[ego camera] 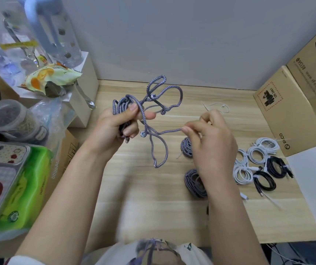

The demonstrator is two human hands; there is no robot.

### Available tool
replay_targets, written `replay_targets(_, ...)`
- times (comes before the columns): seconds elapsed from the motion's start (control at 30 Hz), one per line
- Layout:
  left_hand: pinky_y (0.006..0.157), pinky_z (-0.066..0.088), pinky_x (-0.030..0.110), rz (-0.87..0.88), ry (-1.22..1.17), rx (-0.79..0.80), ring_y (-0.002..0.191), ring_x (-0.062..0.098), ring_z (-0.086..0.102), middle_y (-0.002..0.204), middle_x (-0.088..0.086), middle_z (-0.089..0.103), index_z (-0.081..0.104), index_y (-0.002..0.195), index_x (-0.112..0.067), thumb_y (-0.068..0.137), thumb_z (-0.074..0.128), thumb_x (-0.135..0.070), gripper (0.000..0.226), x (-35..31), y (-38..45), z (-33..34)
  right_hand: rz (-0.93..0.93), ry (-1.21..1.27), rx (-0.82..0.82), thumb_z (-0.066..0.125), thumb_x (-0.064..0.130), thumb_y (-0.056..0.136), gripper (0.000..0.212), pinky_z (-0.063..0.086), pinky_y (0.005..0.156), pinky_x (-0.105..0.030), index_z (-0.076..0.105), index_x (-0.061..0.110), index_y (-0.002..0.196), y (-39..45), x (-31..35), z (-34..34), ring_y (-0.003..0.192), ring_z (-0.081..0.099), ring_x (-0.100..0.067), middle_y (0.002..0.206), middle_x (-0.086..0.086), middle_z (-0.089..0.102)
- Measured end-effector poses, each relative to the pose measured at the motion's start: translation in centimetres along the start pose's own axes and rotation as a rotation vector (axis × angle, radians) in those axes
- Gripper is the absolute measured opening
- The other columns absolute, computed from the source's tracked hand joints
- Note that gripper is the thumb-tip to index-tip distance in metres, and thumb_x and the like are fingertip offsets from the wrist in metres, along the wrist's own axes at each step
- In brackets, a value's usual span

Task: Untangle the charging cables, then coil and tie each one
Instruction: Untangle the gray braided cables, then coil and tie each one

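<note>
Purple-grey braided cable (154, 119) hangs above the tabletop (138, 178), its loose loops sprawling up toward the wall and down toward the person. The left hand (115, 125) grips a bundle of its coils; the right hand (208, 134) pinches one strand (pulled roughly sideways between both). Two coiled braided cables (193, 183) lie under the right wrist, white and black coils (256, 165) beside a cardboard box (289, 109)
</note>
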State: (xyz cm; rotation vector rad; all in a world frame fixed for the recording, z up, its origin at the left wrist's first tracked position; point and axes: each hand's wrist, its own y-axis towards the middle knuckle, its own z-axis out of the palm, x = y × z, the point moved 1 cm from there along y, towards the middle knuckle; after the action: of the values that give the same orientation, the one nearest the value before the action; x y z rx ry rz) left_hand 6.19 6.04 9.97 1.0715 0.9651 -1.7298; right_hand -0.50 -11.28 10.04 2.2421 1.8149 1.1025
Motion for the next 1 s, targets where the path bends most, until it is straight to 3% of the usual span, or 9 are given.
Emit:
replay_targets(0.1, 0.043, 0.033, 0.016, 0.001, -0.055, 0.011, 0.036, 0.003, 0.028, 0.070, 0.004, 0.072, 0.067, 0.070, -0.009, 0.085, 0.047, -0.020, 0.027, -0.1, 0.0, -0.1, 0.029, 0.028, -0.091, 0.068, 0.016, 0.081, 0.007, 0.025, 0.054, -0.024, 0.071, 0.011, 0.076, 0.3, -0.3, -0.2, 0.069, 0.051, -0.021, 0.082, -0.002, 0.055)
replay_targets(0.2, 0.043, 0.033, 0.015, -0.008, -0.019, 0.067, 0.036, 0.003, 0.029, 0.063, 0.002, 0.070, 0.061, 0.076, -0.003, 0.090, 0.048, -0.017, 0.024, -0.1, -0.2, 0.0, 0.009, 0.111, -0.168, 0.066, 0.002, 0.081, 0.004, 0.031, 0.067, -0.015, 0.067, 0.005, 0.079, 0.7, -0.3, -0.3, 0.081, 0.045, -0.007, 0.093, -0.006, 0.057)
replay_targets(0.4, 0.042, 0.036, 0.017, -0.067, 0.006, 0.140, 0.035, 0.005, 0.032, 0.072, 0.013, 0.070, 0.055, 0.080, -0.002, 0.079, 0.051, -0.022, 0.020, 0.3, -0.1, -0.2, -0.262, 0.133, 0.013, 0.060, -0.003, 0.078, 0.006, 0.041, 0.080, -0.020, 0.064, -0.002, 0.082, 1.9, -0.7, 0.4, 0.096, 0.053, -0.020, 0.105, -0.013, 0.057)
replay_targets(0.5, 0.043, 0.033, 0.017, -0.107, -0.016, 0.114, 0.035, 0.005, 0.034, 0.072, 0.017, 0.067, 0.060, 0.077, -0.007, 0.080, 0.056, -0.017, 0.011, 0.4, 0.0, -0.5, -0.341, 0.345, 0.092, 0.062, -0.002, 0.079, 0.005, 0.042, 0.091, -0.019, 0.067, 0.000, 0.081, 2.3, -1.3, 0.4, 0.100, 0.050, -0.012, 0.104, -0.010, 0.054)
replay_targets(0.57, 0.042, 0.031, 0.016, -0.145, -0.088, 0.076, 0.038, 0.004, 0.035, 0.065, 0.005, 0.069, 0.058, 0.077, -0.008, 0.078, 0.061, -0.018, 0.010, 0.8, 0.1, -0.5, -0.246, 0.631, 0.143, 0.063, 0.003, 0.082, 0.005, 0.046, 0.095, -0.028, 0.068, 0.004, 0.082, 2.2, -1.1, 0.2, 0.107, 0.051, -0.006, 0.111, -0.004, 0.048)
replay_targets(0.67, 0.042, 0.036, 0.015, -0.256, -0.367, 0.165, 0.043, 0.003, 0.042, 0.060, -0.005, 0.063, 0.068, 0.066, -0.017, 0.068, 0.072, -0.029, 0.013, 2.0, 0.1, 0.4, -0.125, 0.940, 0.157, 0.059, -0.002, 0.087, 0.014, 0.045, 0.094, -0.019, 0.063, 0.009, 0.081, 1.9, -0.4, 0.6, 0.118, 0.050, 0.003, 0.121, -0.013, 0.040)
replay_targets(0.8, 0.044, 0.042, 0.020, -0.349, -0.730, 0.386, 0.045, 0.006, 0.046, 0.059, -0.007, 0.058, 0.068, 0.073, -0.014, 0.061, 0.086, -0.021, 0.023, 3.8, 0.1, 2.0, 0.071, 1.316, 0.182, 0.062, 0.040, 0.086, 0.011, 0.040, 0.102, -0.039, 0.063, 0.029, 0.087, 1.9, 0.7, 2.1, 0.123, 0.049, -0.031, 0.123, -0.010, 0.050)
replay_targets(0.9, 0.046, 0.043, 0.022, -0.354, -0.843, 0.424, 0.044, 0.007, 0.043, 0.062, -0.005, 0.058, 0.066, 0.077, -0.011, 0.069, 0.080, -0.018, 0.017, 4.7, 0.2, 3.0, 0.318, 1.484, 0.197, 0.045, 0.033, 0.088, 0.020, 0.047, 0.094, -0.027, 0.049, 0.014, 0.094, 1.2, 1.6, 3.0, 0.116, 0.058, -0.020, 0.107, 0.001, 0.067)
replay_targets(1.0, 0.045, 0.042, 0.021, -0.279, -0.882, 0.271, 0.042, 0.006, 0.041, 0.061, -0.007, 0.056, 0.063, 0.074, -0.011, 0.074, 0.070, -0.019, 0.011, 4.4, 0.3, 3.8, 0.509, 1.468, 0.117, 0.038, 0.035, 0.096, 0.025, 0.051, 0.094, -0.032, 0.042, 0.012, 0.091, 0.2, 1.6, 3.8, 0.105, 0.064, -0.021, 0.116, -0.015, 0.057)
